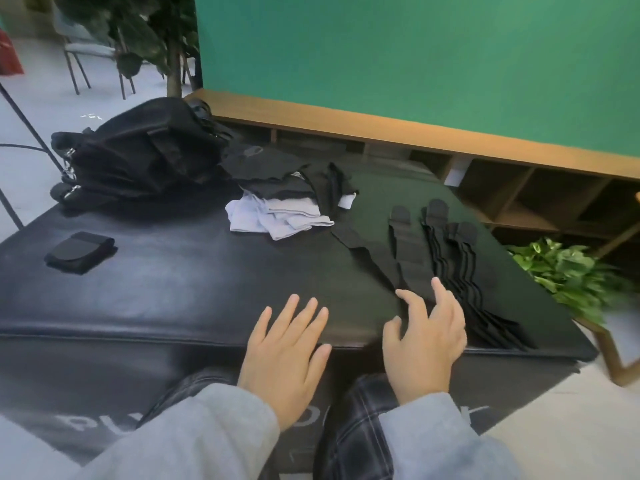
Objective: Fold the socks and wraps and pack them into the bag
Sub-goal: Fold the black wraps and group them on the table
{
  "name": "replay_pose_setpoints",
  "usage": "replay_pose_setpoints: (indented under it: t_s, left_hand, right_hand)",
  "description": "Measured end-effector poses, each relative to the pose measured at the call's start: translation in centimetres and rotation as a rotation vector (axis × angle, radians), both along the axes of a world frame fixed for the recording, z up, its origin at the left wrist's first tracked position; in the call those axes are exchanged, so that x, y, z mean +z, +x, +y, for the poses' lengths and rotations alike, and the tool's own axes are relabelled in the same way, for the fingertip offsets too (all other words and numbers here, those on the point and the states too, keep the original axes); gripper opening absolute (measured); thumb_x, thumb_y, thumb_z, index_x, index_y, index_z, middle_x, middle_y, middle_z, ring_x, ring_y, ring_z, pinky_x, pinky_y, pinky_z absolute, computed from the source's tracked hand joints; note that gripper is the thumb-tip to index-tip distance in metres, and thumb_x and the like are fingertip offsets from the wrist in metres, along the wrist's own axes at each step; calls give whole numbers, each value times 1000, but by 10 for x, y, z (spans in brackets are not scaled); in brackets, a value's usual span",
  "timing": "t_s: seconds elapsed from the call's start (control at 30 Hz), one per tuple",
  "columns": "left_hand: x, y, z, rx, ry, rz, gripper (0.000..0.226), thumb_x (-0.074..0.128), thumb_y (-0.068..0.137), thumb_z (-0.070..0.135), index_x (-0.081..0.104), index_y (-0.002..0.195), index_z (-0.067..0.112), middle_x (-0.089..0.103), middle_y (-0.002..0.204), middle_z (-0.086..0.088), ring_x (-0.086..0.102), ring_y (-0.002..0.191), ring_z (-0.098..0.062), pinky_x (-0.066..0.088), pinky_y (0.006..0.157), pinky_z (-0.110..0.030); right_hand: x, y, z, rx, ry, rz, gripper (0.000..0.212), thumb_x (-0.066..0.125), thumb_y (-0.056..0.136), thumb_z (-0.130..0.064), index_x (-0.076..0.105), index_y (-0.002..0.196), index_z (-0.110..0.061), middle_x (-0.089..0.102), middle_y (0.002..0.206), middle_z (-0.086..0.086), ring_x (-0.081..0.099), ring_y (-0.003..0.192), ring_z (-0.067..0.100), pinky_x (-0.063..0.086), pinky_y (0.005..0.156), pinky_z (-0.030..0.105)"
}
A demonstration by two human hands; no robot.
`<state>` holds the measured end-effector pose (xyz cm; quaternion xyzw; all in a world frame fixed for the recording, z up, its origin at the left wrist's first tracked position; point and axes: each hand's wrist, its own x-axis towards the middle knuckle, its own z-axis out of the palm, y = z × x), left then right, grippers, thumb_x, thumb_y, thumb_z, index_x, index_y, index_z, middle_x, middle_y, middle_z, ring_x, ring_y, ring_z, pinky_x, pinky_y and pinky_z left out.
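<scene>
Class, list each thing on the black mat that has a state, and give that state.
Black fabric bag: slumped, far left.
Folded black wrap: rolled, lying alone.
Black and pale socks: loose, unfolded pile.
Long black wraps: unrolled, laid flat.
Left hand: open, flat.
Right hand: open, fingertips touching wraps.

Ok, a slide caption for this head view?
Both hands open over a black mat; right reaching for wraps, bag behind.
</scene>
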<state>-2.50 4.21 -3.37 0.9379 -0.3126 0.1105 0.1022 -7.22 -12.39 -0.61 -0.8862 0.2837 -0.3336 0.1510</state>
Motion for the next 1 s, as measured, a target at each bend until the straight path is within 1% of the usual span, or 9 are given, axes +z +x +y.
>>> replay_pose_setpoints:
  t_s: [0.1,0.27,0.37,0.5,0.6,0.7,0.8,0.9,1.0]
  left_hand:
    - [0,-1,-2,17,-14,17,59,8,99,45,55,129,26,53,135,8,39,131,-16,21,106,-40]
    - [3,-2,0,12,13,51,58,7,100,44,56,126,30,54,133,9,44,128,-17,21,105,-39]
    - [5,-2,1,12,13,63,57,7,100,43,56,126,31,54,133,10,46,128,-17,22,105,-38]
    - [6,-3,1,17,-8,72,58,7,100,43,58,123,32,56,131,10,49,125,-17,23,103,-37]
    - [6,-3,1,19,-28,83,57,7,100,42,59,123,33,56,131,11,49,125,-16,23,103,-36]
    - [3,-2,1,16,-36,76,56,7,100,42,57,124,34,55,132,12,47,127,-15,23,103,-36]
    - [1,-1,1,14,-49,67,54,9,100,42,56,125,34,53,133,12,39,130,-12,22,104,-36]
    - [1,-1,2,9,-53,66,55,8,100,42,57,124,34,54,133,12,41,129,-12,23,104,-36]
    - [2,-1,2,0,-61,67,54,8,100,42,56,124,34,54,133,12,44,128,-13,23,104,-35]
  right_hand:
    - [-3,-6,-12,42,80,137,35,55,87,-10,61,118,-23,31,150,5,15,141,22,18,110,44]
    - [5,0,-15,60,94,46,43,54,89,-12,50,132,-16,41,143,1,29,132,19,29,107,35]
    - [15,9,-23,49,20,172,51,53,89,-11,42,138,-17,38,145,1,27,134,20,29,107,35]
    - [26,18,-37,85,71,333,50,45,91,-9,38,140,-18,45,138,-1,34,128,23,35,98,32]
    - [38,24,-48,84,37,394,42,45,92,-11,46,134,-17,54,127,2,41,120,25,39,91,33]
    - [50,27,-55,96,-36,433,21,56,92,-27,60,109,-17,62,103,0,54,97,22,46,77,33]
    - [61,29,-57,104,-53,393,16,61,88,-33,54,88,-18,54,82,-4,50,77,20,39,66,29]
    - [67,33,-57,127,36,293,19,56,90,-28,47,81,-13,54,79,1,53,73,25,46,66,35]
    - [70,35,-55,158,244,181,17,46,93,-22,47,90,-5,55,87,14,60,78,33,54,71,46]
